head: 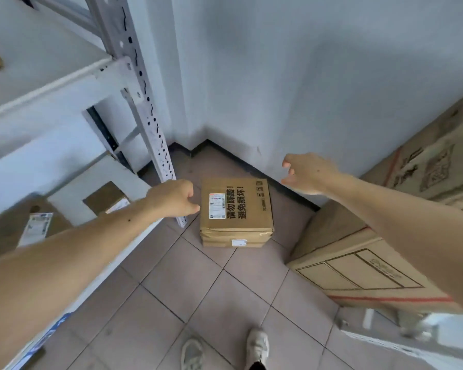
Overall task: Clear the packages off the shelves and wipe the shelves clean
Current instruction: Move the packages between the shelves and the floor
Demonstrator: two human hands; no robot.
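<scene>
I see both forearms bare, no sleeves, watch or gloves on the left hand (174,198) or right hand (309,173). Small dark mole on the left forearm (129,220). Feet at bottom edge: worn grey sneaker (192,353) and whiter sneaker (257,344) with a dark trouser cuff above it.

From my feed the room is evenly, softly lit and bluish, with no glare. The cardboard box (236,209) on the floor is sharpest, its print readable. Away from it, toward the edges, everything smears and bends: the shelf upright (142,102) left of it bows.
</scene>
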